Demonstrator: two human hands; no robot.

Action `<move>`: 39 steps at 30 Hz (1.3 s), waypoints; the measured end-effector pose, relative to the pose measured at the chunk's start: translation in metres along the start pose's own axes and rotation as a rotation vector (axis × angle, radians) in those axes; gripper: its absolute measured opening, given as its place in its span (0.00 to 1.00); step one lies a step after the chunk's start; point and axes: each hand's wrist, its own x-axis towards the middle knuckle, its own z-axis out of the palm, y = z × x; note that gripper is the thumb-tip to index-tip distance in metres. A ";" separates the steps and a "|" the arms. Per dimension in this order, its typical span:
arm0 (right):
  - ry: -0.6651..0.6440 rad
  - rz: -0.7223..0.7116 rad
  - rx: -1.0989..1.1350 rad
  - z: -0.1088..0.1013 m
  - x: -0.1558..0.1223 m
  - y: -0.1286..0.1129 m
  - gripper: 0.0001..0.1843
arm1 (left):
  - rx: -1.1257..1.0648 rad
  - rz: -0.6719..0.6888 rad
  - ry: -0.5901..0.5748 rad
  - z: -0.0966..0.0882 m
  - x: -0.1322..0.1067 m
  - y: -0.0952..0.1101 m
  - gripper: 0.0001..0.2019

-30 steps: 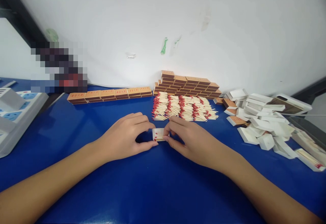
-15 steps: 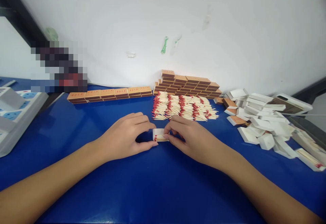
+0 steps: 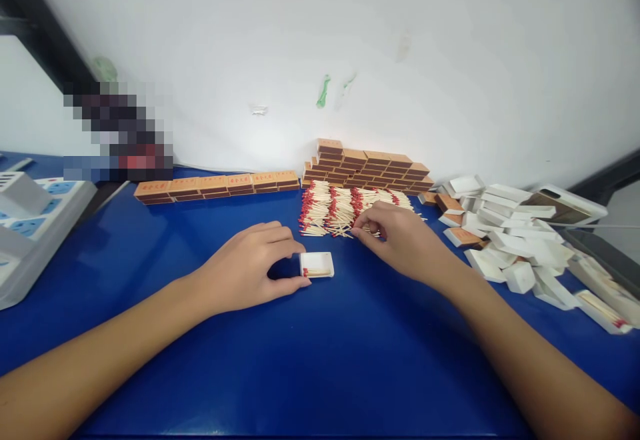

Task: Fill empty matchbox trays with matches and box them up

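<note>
My left hand (image 3: 257,263) grips the left end of a small white matchbox tray (image 3: 320,259) between thumb and fingers, on the blue table. A few red-tipped matches (image 3: 319,273) lie along the tray's near side, heads to the left. At the front edge of a wide pile of loose matches (image 3: 315,210), my right hand (image 3: 395,237) pinches with thumb and forefinger at a match, partly hidden by the fingertips. The right hand covers part of the pile.
Closed matchboxes (image 3: 213,185) form a row at the back left, and more are stacked (image 3: 375,167) behind the matches. White trays (image 3: 520,227) are heaped at the right, beside a phone (image 3: 570,203). A power strip (image 3: 47,227) lies at the left.
My right hand has left the tray and moved up and right to the match pile. The tray's inside now shows. My left hand stays on the tray.
</note>
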 end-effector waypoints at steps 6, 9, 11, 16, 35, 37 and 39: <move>-0.054 -0.034 -0.024 0.010 0.000 -0.001 0.05 | 0.002 0.010 0.008 0.000 0.001 0.000 0.14; -0.074 -0.024 -0.020 0.013 0.000 -0.003 0.06 | 0.003 0.002 0.001 0.001 0.001 -0.001 0.14; -0.096 -0.013 -0.020 0.014 0.000 -0.004 0.07 | -0.002 -0.001 -0.002 0.001 0.001 -0.001 0.14; -0.127 -0.027 -0.035 0.011 -0.001 -0.005 0.05 | -0.015 -0.012 -0.003 0.001 0.001 0.000 0.13; -0.224 -0.072 0.055 -0.005 -0.003 -0.014 0.04 | -0.011 -0.019 -0.014 0.000 0.001 0.000 0.13; -0.239 -0.055 0.049 -0.006 -0.003 -0.016 0.05 | -0.014 -0.020 -0.015 0.000 0.001 0.000 0.14; -0.253 -0.041 0.042 -0.007 -0.003 -0.016 0.07 | -0.015 -0.023 -0.017 0.000 0.001 0.000 0.14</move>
